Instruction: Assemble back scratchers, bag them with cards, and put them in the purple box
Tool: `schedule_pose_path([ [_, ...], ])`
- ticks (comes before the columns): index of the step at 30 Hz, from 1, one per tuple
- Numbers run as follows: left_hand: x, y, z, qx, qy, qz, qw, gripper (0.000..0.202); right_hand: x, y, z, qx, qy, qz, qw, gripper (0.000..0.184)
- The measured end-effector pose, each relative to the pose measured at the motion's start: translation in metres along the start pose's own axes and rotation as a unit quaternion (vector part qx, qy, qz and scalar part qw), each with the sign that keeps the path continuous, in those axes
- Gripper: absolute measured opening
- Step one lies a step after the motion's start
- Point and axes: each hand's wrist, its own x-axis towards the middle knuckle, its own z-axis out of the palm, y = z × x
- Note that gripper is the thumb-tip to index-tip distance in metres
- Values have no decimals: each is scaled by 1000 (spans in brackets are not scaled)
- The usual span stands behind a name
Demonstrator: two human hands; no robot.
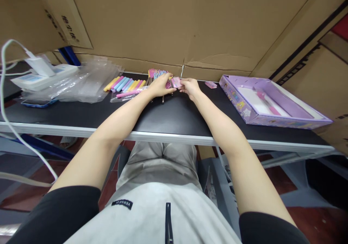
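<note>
My right hand (pixel 190 87) is closed, its fingertips pinching a small pink printed card (pixel 176 82) by the right edge. Just left of the card is my left hand (pixel 160 86), with thumb and forefinger apart and the thumb tip by the card's lower edge. Under and behind the left hand lies a bunch of slim items with pink, yellow and blue wavy tops (pixel 156 73); metal tips (pixel 163 99) poke out below it. Beside them, a pink stick (pixel 127 94) lies in a clear bag, near a row of pastel sticks (pixel 125 83).
Clear plastic bags (pixel 84 81) and a white device with a plugged-in cable (pixel 40 65) occupy the left. More pink cards (pixel 211 85) lie right of my hands, before a purple box (pixel 251 115) holding a pink pen-like item (pixel 268 102). Cardboard walls (pixel 163 23) enclose the black table (pixel 174 119).
</note>
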Motion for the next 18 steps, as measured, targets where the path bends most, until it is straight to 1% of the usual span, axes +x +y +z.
schedule_pose_path([
  [3,0,0,0,-6,3,2,1000,70,-1,-1,-1,9,-4,-1,1000,27],
  [6,1,2,-1,-12,1,4,1000,74,-2,-1,-2,-5,-14,0,1000,32],
  [8,2,3,-5,-12,-2,-9,1000,79,-1,-1,-3,-9,-7,-9,1000,33],
  [10,2,3,-12,-16,-7,-38,999,80,2,-1,-3,-6,2,-22,1000,33],
  [12,2,0,-24,-26,-15,-82,996,72,5,0,-5,-1,7,-33,999,33],
  [14,-1,-3,-38,-24,-35,-128,991,58,8,1,-7,8,13,-40,999,34],
  [16,-4,-4,-53,-10,-71,-159,985,44,11,2,-8,18,21,-45,999,34],
  [18,-8,-3,-66,0,-119,-174,977,34,13,3,-10,25,25,-50,998,34],
])
